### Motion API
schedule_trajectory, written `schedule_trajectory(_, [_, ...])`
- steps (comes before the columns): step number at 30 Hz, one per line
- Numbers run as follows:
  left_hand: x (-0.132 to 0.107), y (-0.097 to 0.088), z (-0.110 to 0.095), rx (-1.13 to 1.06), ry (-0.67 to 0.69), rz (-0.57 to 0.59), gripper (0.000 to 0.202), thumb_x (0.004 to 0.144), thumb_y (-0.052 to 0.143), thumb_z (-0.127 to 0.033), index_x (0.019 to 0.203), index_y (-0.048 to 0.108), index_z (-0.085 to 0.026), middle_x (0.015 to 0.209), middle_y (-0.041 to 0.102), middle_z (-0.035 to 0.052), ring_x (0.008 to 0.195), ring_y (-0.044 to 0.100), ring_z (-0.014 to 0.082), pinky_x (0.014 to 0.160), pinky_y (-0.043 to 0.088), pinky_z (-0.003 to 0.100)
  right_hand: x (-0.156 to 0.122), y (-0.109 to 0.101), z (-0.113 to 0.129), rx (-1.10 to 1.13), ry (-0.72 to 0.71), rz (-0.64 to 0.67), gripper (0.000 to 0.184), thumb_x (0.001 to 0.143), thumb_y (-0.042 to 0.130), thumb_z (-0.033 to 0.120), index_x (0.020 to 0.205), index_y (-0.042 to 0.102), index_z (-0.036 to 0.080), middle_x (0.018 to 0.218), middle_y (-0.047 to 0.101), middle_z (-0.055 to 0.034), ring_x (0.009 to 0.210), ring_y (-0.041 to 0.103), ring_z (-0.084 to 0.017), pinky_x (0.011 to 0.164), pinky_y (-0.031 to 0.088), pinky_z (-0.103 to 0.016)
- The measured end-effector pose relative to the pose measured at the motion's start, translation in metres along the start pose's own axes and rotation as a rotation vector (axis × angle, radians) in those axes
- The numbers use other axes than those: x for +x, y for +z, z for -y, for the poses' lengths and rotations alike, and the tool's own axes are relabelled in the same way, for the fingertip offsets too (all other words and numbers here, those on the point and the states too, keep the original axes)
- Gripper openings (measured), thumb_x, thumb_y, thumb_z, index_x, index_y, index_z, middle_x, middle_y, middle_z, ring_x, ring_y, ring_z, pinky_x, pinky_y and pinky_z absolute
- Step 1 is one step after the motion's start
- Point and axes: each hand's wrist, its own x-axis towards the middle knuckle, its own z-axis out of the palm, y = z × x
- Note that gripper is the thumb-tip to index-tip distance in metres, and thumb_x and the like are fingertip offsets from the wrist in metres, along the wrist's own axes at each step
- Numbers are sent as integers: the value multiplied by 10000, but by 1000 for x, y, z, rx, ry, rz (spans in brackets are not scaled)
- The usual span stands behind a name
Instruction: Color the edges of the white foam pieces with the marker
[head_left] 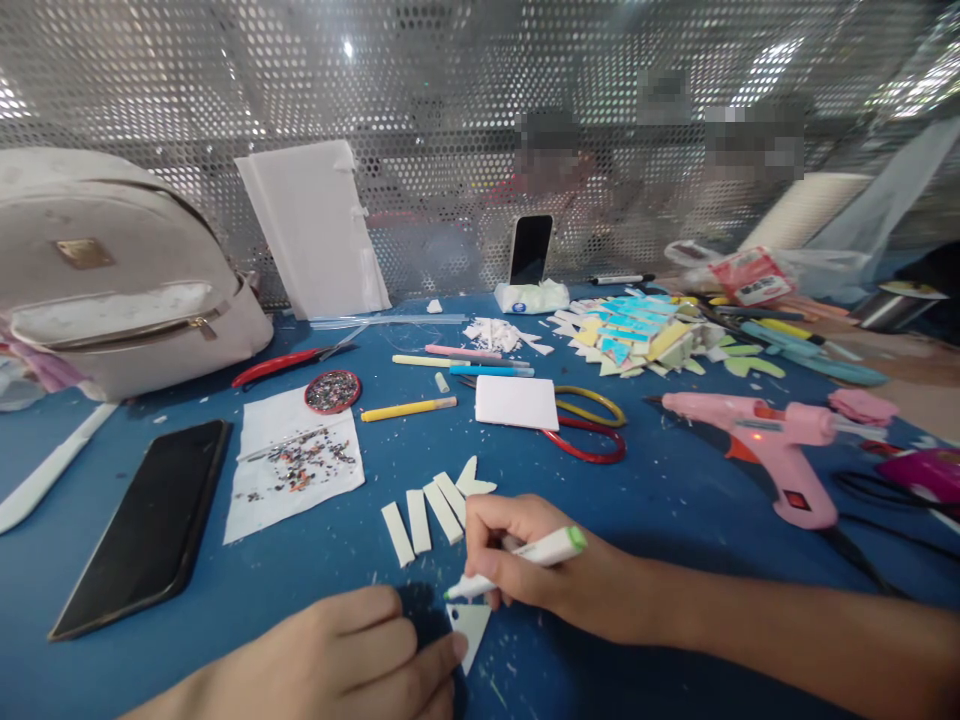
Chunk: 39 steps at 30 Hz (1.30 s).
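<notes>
In the head view, the right hand (525,560) is grasping a white marker (517,565) between thumb and fingers, with its green end pointing to the right and its tip touching the top edge of a small white triangle (471,628). The triangle is lying flat on the blue table (660,500), near the front edge, between the two hands. The left hand (352,650) is resting on the table with fingers curled, and its fingertips are pressing on the left corner of the triangle to hold it down. Just behind the right hand, several white strips (424,515) are lying side by side in a row. To the left, a dark phone (146,525) is lying face up, beside a sheet (292,465) with small glitter pieces on it. Further back, a white card (517,402) is partly covering red scissors (589,430). A pink glue gun (757,440) is lying to the right, well apart from the hands. A pale backpack (112,290) is standing at the far left.
</notes>
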Motion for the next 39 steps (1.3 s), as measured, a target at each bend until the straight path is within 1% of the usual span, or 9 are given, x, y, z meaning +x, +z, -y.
schedule_trajectory(3, [1, 1, 0, -9, -8, -17, 419, 1088, 310, -97, 1066, 724, -163, 1155, 746, -30, 770, 675, 132, 709, 543, 302, 0, 0, -1, 5, 4, 29, 339, 944, 531, 441, 745, 515, 167, 653, 569, 5, 582, 519, -119, 541, 366, -215])
schedule_trajectory(8, [3, -2, -2, 4, 17, -30, 312, 1081, 414, -153, 1067, 726, -160, 1160, 746, -21, 761, 672, 135, 704, 545, 298, 1, -1, -1, 19, 2, 29, 315, 921, 576, 431, 757, 529, 167, 657, 581, 4, 585, 518, -121, 544, 366, -214])
schedule_trajectory(14, [4, -1, -1, -7, 2, -21, 516, 1083, 215, -75, 1051, 724, -153, 1138, 749, -15, 757, 667, 144, 690, 535, 309, 1, -2, 0, 13, 3, 36, 331, 911, 604, 447, 760, 534, 161, 665, 581, 1, 596, 522, -119, 548, 370, -207])
schedule_trajectory(18, [2, 1, 0, -10, 17, -19, 523, 1089, 204, -88, 1057, 720, -168, 1144, 746, -35, 762, 659, 134, 697, 530, 301, 1, -1, -2, 16, -6, 20, 363, 909, 611, 482, 761, 540, 158, 660, 580, 0, 584, 502, -115, 540, 356, -208])
schedule_trajectory(20, [1, 0, 0, -6, 6, 15, 507, 1081, 222, -74, 1062, 719, -172, 1149, 744, -38, 773, 660, 135, 707, 530, 304, 1, -1, -3, 19, -4, 33, 370, 909, 613, 488, 758, 540, 157, 654, 578, 0, 582, 509, -117, 537, 355, -206])
schedule_trajectory(24, [1, -3, 0, 6, 5, -3, 532, 1088, 191, -94, 1065, 717, -171, 1160, 741, -34, 782, 660, 137, 706, 530, 305, 1, -1, -4, 35, 1, 37, 361, 914, 603, 477, 762, 537, 156, 660, 591, -9, 584, 522, -120, 537, 368, -203])
schedule_trajectory(27, [1, -4, -1, -5, -5, -3, 490, 1085, 233, -91, 1073, 718, -162, 1168, 739, -27, 786, 664, 136, 711, 539, 302, 1, -1, -4, 46, 2, 51, 373, 913, 598, 487, 750, 530, 157, 644, 580, -7, 577, 523, -121, 532, 368, -201])
schedule_trajectory(32, [-3, -1, -2, 14, 6, 4, 295, 1074, 431, -150, 1076, 725, -176, 1184, 737, -33, 786, 675, 133, 712, 553, 299, 0, -1, -3, 49, 11, 48, 367, 907, 611, 484, 758, 531, 158, 652, 592, -11, 576, 518, -119, 527, 367, -198])
schedule_trajectory(39, [-1, -3, -2, 14, 1, -1, 198, 1050, 528, -177, 1066, 725, -182, 1189, 737, -47, 789, 673, 127, 721, 548, 292, 0, -1, -2, 34, 3, 39, 357, 907, 620, 475, 767, 540, 157, 668, 601, -13, 592, 514, -117, 541, 365, -198])
